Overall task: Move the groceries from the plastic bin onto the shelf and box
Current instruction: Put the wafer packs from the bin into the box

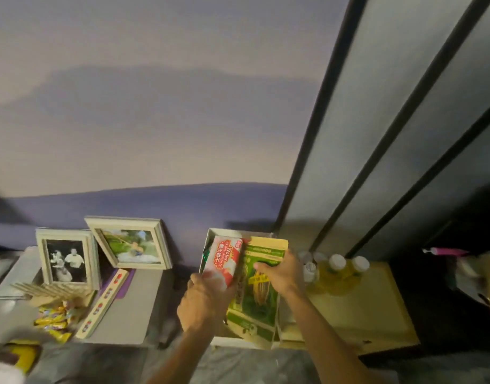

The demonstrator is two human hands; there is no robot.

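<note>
Left hand (202, 299) grips wafer packet (226, 259), right hand (280, 274) holds green pouch (256, 300), both in box (210, 234); yellow snacks (55, 320) not yet moved.

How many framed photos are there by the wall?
2. A black-and-white photo frame stands upright on the grey table at left; a colour photo frame sits tilted by the wall, just right of it. More could be hidden beyond the blurred left edge.

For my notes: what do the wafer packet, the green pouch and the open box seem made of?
The wafer packet looks like plastic film, smooth and slightly glossy. The green pouch is probably kraft paper, matte, with tan unprinted edges showing. The open box seems cardboard, given its thin, pale, matte walls.
</note>
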